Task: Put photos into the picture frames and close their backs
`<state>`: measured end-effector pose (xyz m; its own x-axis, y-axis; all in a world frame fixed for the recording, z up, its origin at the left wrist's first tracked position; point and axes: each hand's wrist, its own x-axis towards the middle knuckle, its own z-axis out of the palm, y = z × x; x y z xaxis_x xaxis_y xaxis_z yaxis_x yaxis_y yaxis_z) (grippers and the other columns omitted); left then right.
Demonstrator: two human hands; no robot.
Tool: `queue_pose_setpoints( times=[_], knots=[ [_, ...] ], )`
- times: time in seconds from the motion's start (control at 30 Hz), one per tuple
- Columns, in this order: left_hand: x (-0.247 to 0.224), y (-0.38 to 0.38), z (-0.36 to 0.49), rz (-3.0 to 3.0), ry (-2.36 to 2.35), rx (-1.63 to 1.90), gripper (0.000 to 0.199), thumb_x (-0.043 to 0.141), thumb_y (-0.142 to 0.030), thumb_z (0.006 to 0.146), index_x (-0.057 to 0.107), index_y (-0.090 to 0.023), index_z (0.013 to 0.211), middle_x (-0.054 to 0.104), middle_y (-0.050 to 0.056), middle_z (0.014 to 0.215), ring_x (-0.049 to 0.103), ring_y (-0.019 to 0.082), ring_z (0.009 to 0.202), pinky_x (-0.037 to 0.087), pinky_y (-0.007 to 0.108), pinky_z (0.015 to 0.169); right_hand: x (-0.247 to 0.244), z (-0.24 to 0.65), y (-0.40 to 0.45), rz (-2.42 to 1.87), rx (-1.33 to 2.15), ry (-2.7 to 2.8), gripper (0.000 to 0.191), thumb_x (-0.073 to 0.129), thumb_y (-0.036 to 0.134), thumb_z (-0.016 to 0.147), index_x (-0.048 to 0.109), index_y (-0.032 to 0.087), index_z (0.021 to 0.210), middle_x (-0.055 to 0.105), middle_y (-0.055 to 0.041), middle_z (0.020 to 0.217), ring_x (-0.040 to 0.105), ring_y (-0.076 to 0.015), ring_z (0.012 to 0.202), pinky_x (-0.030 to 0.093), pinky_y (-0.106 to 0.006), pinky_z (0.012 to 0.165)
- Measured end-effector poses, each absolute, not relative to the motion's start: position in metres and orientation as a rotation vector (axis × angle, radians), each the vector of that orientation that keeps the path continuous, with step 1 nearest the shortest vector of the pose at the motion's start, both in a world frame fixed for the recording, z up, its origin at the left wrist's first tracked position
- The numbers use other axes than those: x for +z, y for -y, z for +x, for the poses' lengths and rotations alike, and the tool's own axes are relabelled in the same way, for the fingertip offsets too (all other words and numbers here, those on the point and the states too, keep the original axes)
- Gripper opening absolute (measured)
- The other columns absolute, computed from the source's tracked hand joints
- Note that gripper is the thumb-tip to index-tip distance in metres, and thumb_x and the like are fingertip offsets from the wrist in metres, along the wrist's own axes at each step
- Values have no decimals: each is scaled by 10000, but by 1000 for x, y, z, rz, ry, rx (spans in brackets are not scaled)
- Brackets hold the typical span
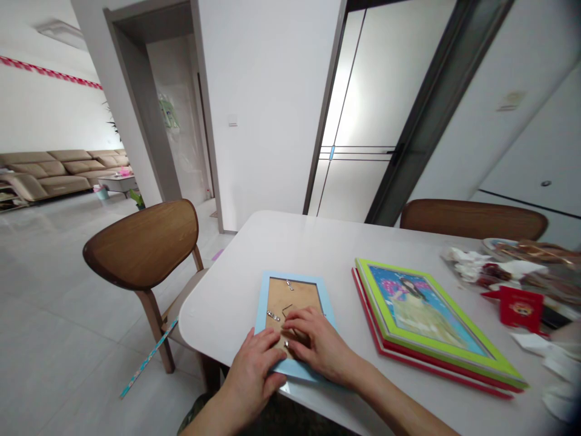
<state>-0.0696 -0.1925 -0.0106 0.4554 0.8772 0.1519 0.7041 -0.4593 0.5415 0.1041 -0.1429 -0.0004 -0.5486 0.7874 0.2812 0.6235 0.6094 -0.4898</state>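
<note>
A light blue picture frame [261, 310] lies face down on the table, showing its brown backing board [297, 295]. Small metal turn clips are fixed around the board, one at the top [289, 284] and one on the left [273, 315]. My left hand [259, 363] grips the frame's near left corner, fingers on top and thumb at the near edge. Over the near part of the board, my right hand [320, 345] is curled, its thumb and fingers closed around the near metal clip [285, 344]. A thin dark bent line [287, 309] shows on the board; its kind is unclear.
To the right, a green picture frame [426, 327] with a figure in a dress lies on a red frame [379, 340]. Beyond are a red packet [521, 309] and crumpled tissues [472, 266]. Wooden chairs [145, 245] stand by the white table [290, 236].
</note>
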Motion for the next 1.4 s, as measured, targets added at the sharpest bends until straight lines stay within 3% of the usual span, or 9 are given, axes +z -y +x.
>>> queue_pose_setpoints(
  times=[0.07, 0.3, 0.53, 0.67, 0.9, 1.03, 1.17, 1.3, 1.4],
  knots=[
    [-10, 194, -69, 2297, -1321, 617, 239, 569, -186, 695, 565, -257, 923, 486, 31, 1182, 384, 197, 1126, 179, 422, 991, -3, 93, 135, -1203, 409, 2308, 263, 532, 204, 699, 596, 226, 953, 574, -51, 970, 480, -183, 907, 356, -322, 798],
    [-13, 195, -68, 2282, -1328, 673, 238, 571, -186, 696, 569, -251, 925, 496, 39, 1169, 400, 200, 1112, 185, 427, 989, -16, 56, 106, -1426, 177, 2279, 189, 452, 224, 767, 638, 194, 778, 575, -48, 775, 493, -160, 789, 353, -266, 724],
    [-16, 196, -70, 2249, -1351, 647, 252, 588, -209, 694, 578, -240, 945, 494, 57, 1184, 384, 205, 1138, 176, 427, 999, -20, 80, 83, -1670, 58, 2124, 302, 360, 265, 815, 573, 135, 984, 557, -114, 897, 479, -202, 858, 344, -308, 753],
    [-15, 195, -71, 2247, -1351, 633, 257, 581, -214, 704, 574, -238, 960, 487, 62, 1195, 380, 205, 1143, 178, 428, 1000, -23, 84, 72, -1776, 45, 2090, 289, 373, 257, 801, 599, 194, 969, 554, -112, 903, 481, -211, 842, 354, -304, 692],
    [-16, 193, -72, 2258, -1349, 604, 282, 607, -203, 686, 568, -243, 962, 475, 46, 1211, 366, 198, 1154, 172, 420, 1004, -7, 109, 77, -1719, 139, 2211, 382, 428, 157, 705, 552, 150, 1066, 574, -107, 965, 493, -195, 883, 345, -278, 762],
    [-15, 194, -73, 2263, -1346, 596, 274, 598, -202, 693, 565, -235, 963, 470, 54, 1214, 363, 202, 1156, 175, 428, 1001, -1, 143, 91, -1650, 223, 2346, 307, 517, 145, 590, 641, 179, 870, 584, -60, 904, 500, -182, 857, 357, -242, 748],
    [-13, 195, -72, 2254, -1347, 583, 255, 591, -205, 697, 570, -228, 950, 469, 61, 1215, 363, 209, 1157, 177, 441, 998, -5, 149, 99, -1637, 186, 2336, 243, 444, 132, 661, 654, 165, 780, 564, -69, 863, 482, -178, 857, 348, -248, 765],
    [-14, 195, -72, 2250, -1349, 601, 270, 597, -173, 680, 568, -228, 943, 476, 55, 1207, 362, 201, 1158, 174, 432, 1002, -7, 137, 110, -1614, 143, 2299, 289, 401, 128, 706, 627, 138, 886, 549, -88, 901, 464, -185, 889, 336, -261, 792],
    [-17, 195, -71, 2232, -1349, 626, 278, 596, -147, 663, 566, -225, 928, 479, 53, 1203, 357, 204, 1161, 167, 435, 1005, -6, 127, 130, -1587, 200, 2286, 296, 425, 258, 743, 588, 149, 965, 539, -89, 910, 475, -189, 876, 349, -271, 775]
  ],
)
